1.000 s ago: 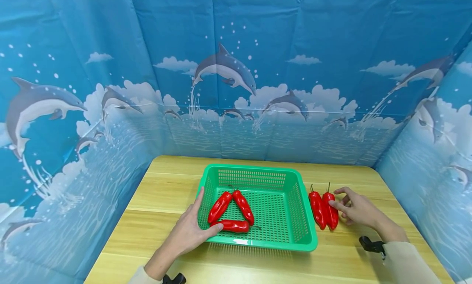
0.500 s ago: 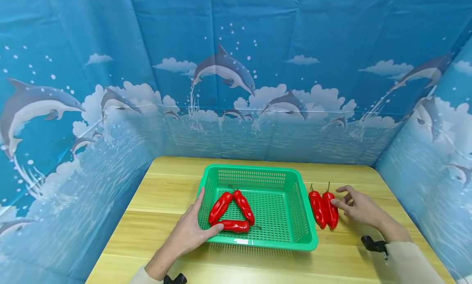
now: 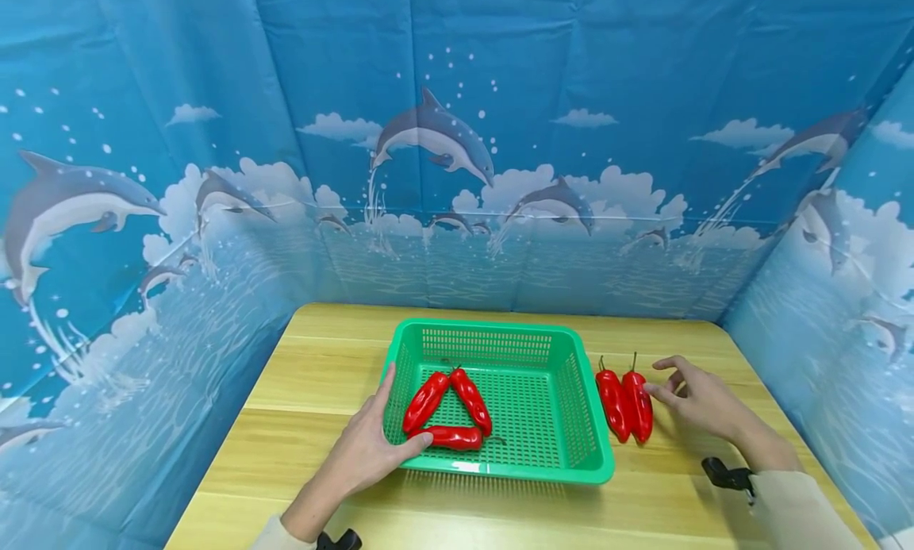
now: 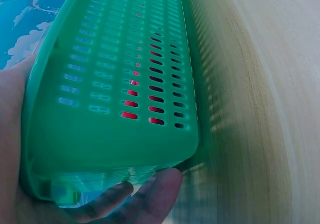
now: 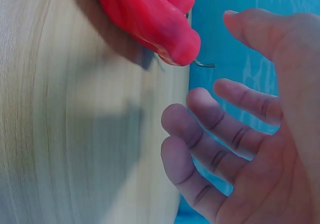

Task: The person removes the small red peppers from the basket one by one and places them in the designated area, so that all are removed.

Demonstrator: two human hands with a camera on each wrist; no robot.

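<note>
The left hand (image 3: 364, 447) grips the green basket (image 3: 524, 407) at its near left corner: the thumb lies over the near rim and the index finger runs along the left side, while in the left wrist view other fingers bend against the outside of the corner. Red shows through the slots of the basket's wall there.

Three red peppers lie in the left part of the basket, in a rough triangle. The left pepper (image 3: 426, 401) and the middle pepper (image 3: 472, 401) slant together towards the far side, stems far; the near pepper (image 3: 451, 438) lies crosswise, stem to the right, its left end by the left thumb. Whether the thumb touches it, I cannot tell.

On the table (image 3: 286, 439), just right of the basket, two more peppers lie side by side, stems far: the inner pepper (image 3: 613, 403) next to the rim, the outer pepper (image 3: 638, 407) on its right. The right hand (image 3: 703, 403) is beside the outer pepper, fingers apart and loosely bent, with nothing in its grasp; the right wrist view shows a gap between them. Behind the table hangs a blue backdrop (image 3: 428, 280) printed with dolphins.
</note>
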